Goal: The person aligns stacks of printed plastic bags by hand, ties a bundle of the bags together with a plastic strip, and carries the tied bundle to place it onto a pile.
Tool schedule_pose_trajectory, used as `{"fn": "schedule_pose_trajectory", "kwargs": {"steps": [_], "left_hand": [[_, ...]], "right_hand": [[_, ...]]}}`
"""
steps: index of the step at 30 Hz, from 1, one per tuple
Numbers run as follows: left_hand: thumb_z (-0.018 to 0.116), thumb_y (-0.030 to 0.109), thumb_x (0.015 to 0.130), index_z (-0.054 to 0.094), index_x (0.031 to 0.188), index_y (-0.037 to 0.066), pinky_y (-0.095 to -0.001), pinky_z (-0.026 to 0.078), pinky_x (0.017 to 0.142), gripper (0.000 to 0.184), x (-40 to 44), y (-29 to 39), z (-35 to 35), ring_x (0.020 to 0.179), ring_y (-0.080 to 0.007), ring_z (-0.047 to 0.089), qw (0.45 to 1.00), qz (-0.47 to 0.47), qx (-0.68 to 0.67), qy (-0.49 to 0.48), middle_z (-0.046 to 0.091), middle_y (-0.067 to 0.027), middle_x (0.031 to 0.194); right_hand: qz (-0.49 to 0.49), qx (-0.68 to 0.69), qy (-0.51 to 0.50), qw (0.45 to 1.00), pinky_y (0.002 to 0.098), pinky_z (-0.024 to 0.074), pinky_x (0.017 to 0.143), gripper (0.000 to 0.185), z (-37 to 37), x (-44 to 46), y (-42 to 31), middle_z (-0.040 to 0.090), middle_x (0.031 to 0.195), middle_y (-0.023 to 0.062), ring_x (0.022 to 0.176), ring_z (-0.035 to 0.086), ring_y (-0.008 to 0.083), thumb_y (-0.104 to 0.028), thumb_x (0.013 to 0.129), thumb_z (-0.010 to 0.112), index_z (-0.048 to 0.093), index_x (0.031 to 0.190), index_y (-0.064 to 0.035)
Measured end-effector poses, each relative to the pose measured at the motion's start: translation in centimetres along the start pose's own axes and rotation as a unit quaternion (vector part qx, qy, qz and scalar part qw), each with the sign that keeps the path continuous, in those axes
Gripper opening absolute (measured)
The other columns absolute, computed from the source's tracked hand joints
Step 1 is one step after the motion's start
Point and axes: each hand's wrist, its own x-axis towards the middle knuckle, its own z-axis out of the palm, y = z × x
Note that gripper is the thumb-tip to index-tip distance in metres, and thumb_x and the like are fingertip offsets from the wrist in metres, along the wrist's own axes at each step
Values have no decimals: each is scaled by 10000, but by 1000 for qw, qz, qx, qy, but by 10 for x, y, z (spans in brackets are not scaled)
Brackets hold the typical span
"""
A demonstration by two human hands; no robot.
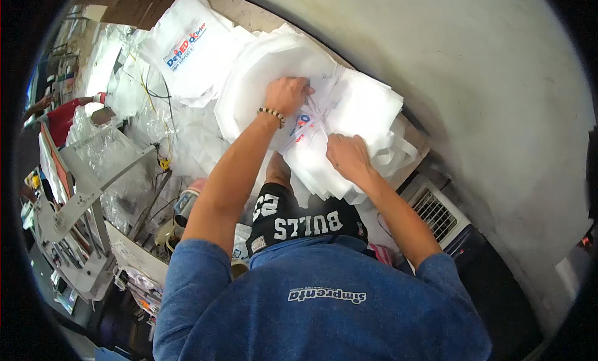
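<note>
A bundle of white printed fabric bags (367,102) lies in front of me, gathered at its middle by a thin whitish strip (318,109) that is bunched at a knot. My left hand (288,95), with a beaded bracelet at the wrist, rests on the bundle left of the knot. Its fingers are curled and pinch at the strip. Closer to me and to the right, my right hand (349,155) is closed on the strip's lower end, against the bags. Blue and red print shows between the hands. The exact fingertip grip is partly hidden.
Another stack of printed white bags (187,49) lies at the upper left. A metal printing frame (81,193) and clear plastic wrap (124,174) fill the left side. A grey wall (498,80) bounds the right, with a white vented appliance (433,211) below. A person's red sleeve (62,121) shows far left.
</note>
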Motion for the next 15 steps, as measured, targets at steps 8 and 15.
{"fn": "schedule_pose_trajectory", "kwargs": {"steps": [8,15], "left_hand": [[721,239,789,688,975,94,-416,515,745,239,-51,24,-46,884,-341,634,992,-23,-73,104,660,-145,962],[712,226,800,661,1051,42,-422,505,795,315,-233,-9,-88,925,-355,630,976,-202,-52,59,650,-182,981]], "right_hand": [[-35,2,-22,999,511,486,778,248,-18,18,15,585,981,228,891,601,378,-195,815,597,590,981,-11],[305,463,107,826,390,460,906,717,37,93,-30,544,1258,207,1107,555,290,-277,810,723,378,1324,84]]}}
